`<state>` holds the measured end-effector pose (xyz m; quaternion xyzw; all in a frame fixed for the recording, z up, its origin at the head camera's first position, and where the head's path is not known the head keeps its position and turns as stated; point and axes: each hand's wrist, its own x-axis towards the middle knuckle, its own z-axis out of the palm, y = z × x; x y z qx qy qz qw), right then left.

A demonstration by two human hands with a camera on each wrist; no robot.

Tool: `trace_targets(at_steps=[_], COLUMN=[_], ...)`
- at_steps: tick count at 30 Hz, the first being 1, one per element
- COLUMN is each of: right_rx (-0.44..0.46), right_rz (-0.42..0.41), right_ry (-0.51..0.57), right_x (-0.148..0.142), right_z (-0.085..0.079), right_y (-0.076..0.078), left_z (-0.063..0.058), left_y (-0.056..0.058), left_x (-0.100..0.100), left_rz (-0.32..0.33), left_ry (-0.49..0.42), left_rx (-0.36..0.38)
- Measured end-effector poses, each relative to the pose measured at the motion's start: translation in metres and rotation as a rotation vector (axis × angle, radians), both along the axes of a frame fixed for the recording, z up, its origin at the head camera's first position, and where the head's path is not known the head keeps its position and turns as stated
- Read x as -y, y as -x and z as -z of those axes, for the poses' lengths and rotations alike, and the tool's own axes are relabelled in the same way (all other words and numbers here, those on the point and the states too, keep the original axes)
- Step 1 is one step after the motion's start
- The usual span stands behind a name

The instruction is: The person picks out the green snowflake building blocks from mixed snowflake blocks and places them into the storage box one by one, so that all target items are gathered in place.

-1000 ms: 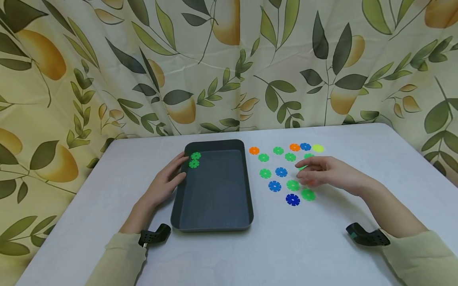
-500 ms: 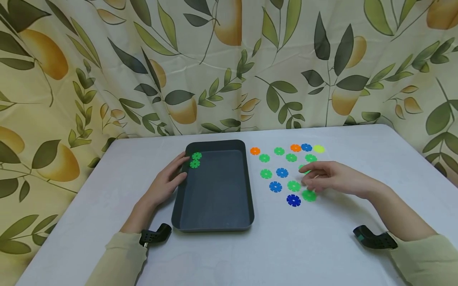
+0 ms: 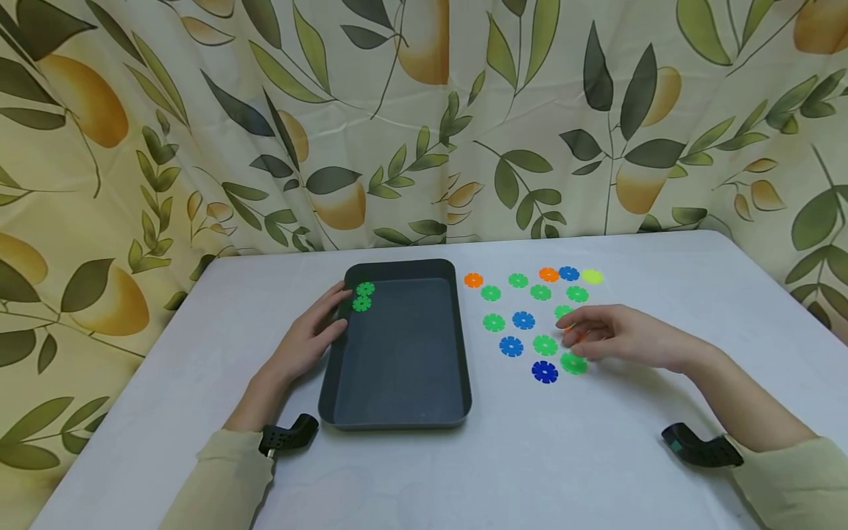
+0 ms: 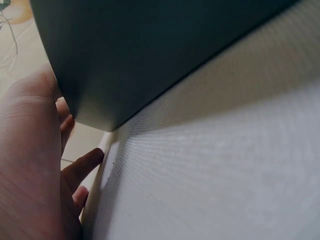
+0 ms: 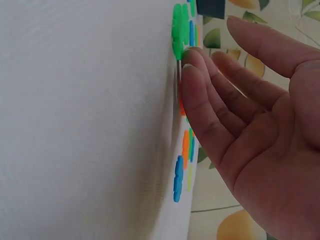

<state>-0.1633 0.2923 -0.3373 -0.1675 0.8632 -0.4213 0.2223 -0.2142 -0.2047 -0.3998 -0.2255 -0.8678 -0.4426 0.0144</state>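
Resting loose-fingered against the left edge of the smooth, dark, round-cornered tray (image 3: pixel 397 361), the left hand (image 3: pixel 306 338) touches it without clasping. Right of the tray, the right hand (image 3: pixel 619 335) is released, fingers slightly bent above flat, notched, round discs (image 3: pixel 545 345) on the white table (image 3: pixel 397 478). Two green discs (image 3: pixel 361 303) lie inside the tray near its far left corner; beyond the table's far edge hangs a leaf-printed curtain (image 3: pixel 397 132).

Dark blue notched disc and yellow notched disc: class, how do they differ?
The dark blue notched disc is dark; the yellow notched disc is bright. The dark blue one lies nearer the camera and looks larger; the yellow one lies farther away and looks smaller. Both lie on the white table.
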Motion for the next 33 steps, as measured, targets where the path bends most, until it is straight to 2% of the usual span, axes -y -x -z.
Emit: trace_targets(at_steps=[17, 33], right_rx=[-0.151, -0.146], right_rz=[-0.025, -0.012], right_ry=[-0.138, -0.164], right_x=[0.009, 0.016], right_z=[0.007, 0.006], right_y=[-0.006, -0.01], left_z=[0.001, 0.0], left_y=[0.0, -0.001], left_x=[0.0, 0.0], left_rz=[0.016, 0.015], left_ry=[-0.02, -0.016], left_rx=[-0.021, -0.011])
